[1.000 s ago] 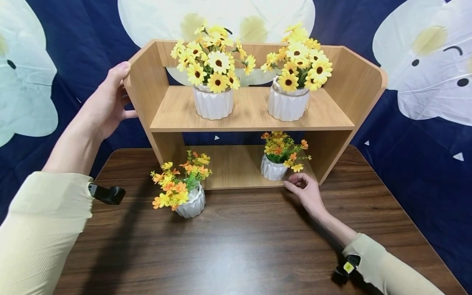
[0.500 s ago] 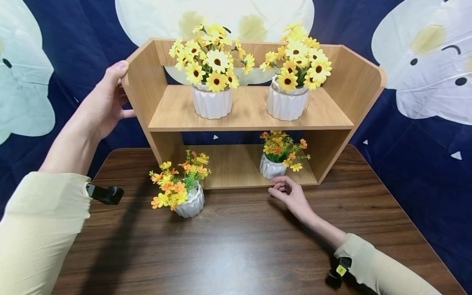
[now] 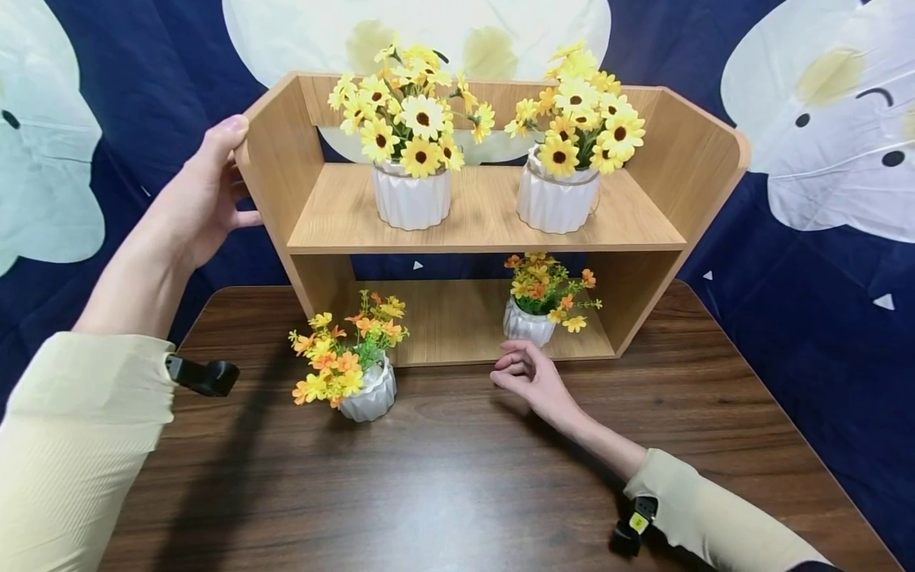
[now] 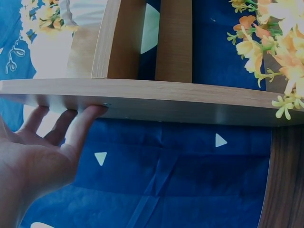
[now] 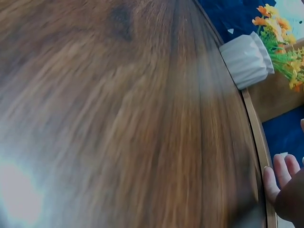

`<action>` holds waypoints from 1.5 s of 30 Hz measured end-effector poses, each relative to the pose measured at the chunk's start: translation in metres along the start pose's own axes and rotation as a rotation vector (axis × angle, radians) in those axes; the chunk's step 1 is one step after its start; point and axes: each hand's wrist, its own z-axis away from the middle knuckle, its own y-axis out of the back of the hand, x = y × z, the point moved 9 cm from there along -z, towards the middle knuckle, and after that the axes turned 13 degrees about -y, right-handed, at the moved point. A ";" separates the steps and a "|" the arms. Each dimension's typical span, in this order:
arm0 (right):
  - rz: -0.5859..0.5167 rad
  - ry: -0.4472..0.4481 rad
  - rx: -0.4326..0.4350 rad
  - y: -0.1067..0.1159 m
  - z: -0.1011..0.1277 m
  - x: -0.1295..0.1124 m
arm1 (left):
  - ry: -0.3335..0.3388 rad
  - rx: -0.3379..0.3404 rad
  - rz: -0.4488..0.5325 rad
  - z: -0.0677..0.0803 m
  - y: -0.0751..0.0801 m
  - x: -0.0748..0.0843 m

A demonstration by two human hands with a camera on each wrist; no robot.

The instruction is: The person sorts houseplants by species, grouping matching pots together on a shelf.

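My left hand (image 3: 203, 195) is at the left side panel of a wooden shelf (image 3: 486, 238). Its fingertips touch the panel's outer face (image 4: 166, 108) in the left wrist view, and the head view has its topmost digit at the front edge. My right hand (image 3: 539, 381) hovers just above the table before the lower shelf, fingers loosely bent with nothing between them. Close behind it, a white pot of orange and yellow flowers (image 3: 527, 322) stands on the lower board. A similar flower pot (image 3: 370, 393) sits on the table at the shelf's left front.
Two white pots of yellow daisies, one left (image 3: 412, 199) and one right (image 3: 557, 199), stand on the upper board. The dark wooden table (image 3: 443, 469) spreads in front. A blue cloth (image 3: 808, 318) with cloud shapes hangs behind.
My right hand has slid left along the front of the lower shelf, away from the right end and past the right flower pot. The left hand stays at the side panel.
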 end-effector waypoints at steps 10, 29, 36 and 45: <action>-0.022 0.012 -0.065 -0.020 -0.003 -0.008 | 0.009 0.001 0.000 0.000 0.000 -0.001; -0.093 0.060 -0.118 -0.060 -0.028 0.004 | -0.002 -0.004 -0.025 0.000 0.000 -0.002; -0.121 0.044 -0.175 -0.077 -0.027 -0.006 | 0.001 -0.002 -0.034 0.000 -0.001 -0.001; -0.107 0.053 -0.206 -0.099 -0.021 -0.028 | -0.002 0.000 -0.020 0.001 0.000 0.001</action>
